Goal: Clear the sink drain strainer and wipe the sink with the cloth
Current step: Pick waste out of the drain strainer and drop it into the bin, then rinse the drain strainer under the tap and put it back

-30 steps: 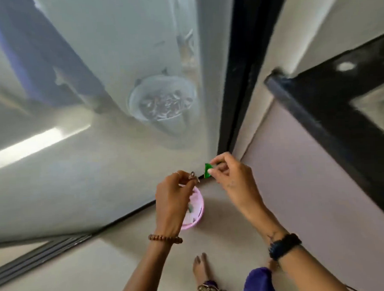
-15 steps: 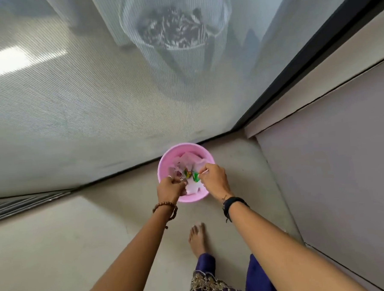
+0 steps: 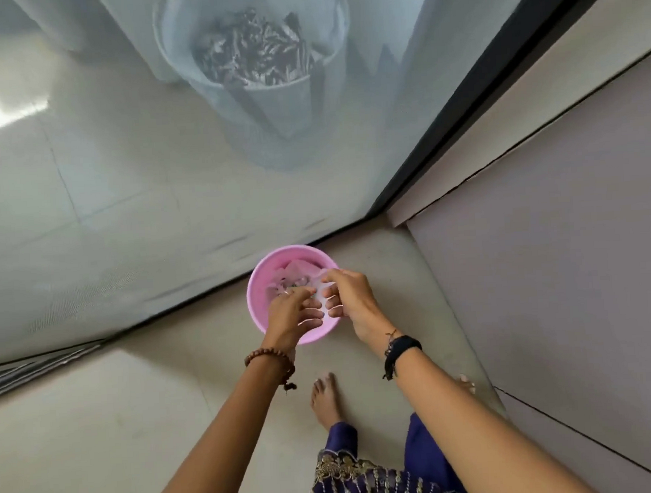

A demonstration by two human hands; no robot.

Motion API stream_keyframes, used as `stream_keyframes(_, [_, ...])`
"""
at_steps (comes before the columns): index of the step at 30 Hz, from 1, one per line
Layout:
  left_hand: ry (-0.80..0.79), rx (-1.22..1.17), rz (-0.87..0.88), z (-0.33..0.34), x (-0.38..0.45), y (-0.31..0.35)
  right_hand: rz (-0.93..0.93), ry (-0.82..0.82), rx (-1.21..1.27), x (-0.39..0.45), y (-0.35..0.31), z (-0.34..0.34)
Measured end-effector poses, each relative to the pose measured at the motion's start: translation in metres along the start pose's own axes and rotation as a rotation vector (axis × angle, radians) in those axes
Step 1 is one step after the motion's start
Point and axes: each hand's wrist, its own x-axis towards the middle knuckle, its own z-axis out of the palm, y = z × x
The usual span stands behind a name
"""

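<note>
A small pink bin (image 3: 255, 287) stands on the floor by the screen door, with pale plastic scraps (image 3: 299, 271) inside it. Both my hands hover over its near rim, knuckles almost touching. My left hand (image 3: 292, 316) is curled, and a small metal piece, apparently the drain strainer, shows at its thumb (image 3: 287, 292). My right hand (image 3: 351, 301) has its fingers curled and its thumb and forefinger pinched together above the scraps; nothing clear shows between them. No sink or cloth is in view.
Behind the mesh screen door stands a white bucket (image 3: 253, 42) of dark debris. The black door frame (image 3: 460, 118) runs diagonally, and a grey wall (image 3: 562, 252) closes the right side. My bare foot (image 3: 324, 397) is just behind the bin. The door track (image 3: 32, 369) lies at left.
My head has tilted down and my hands have dropped from chest height to the pink bin. The green scrap held in my right hand is no longer visible.
</note>
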Motion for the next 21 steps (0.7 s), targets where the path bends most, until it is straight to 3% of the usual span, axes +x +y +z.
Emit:
stream_keyframes(6, [-0.264,-0.201,0.135,0.065,-0.113,0.071,-0.077,-0.186,0.476,-0.106,-0.087,-0.050])
stream_keyframes(9, [-0.410,-0.228,0.214,0.105,-0.183,0.102,-0.200,-0.217,0.583,-0.169,-0.130,-0.095])
stream_keyframes(15, [-0.726,-0.083,0.421,0.207,-0.308,0.133,-0.479,-0.151,0.597,-0.282,-0.189,-0.207])
stream_keyframes(21, [-0.757,0.175,0.555,0.320,-0.391,0.117,-0.688,-0.007,0.640,-0.367,-0.199,-0.342])
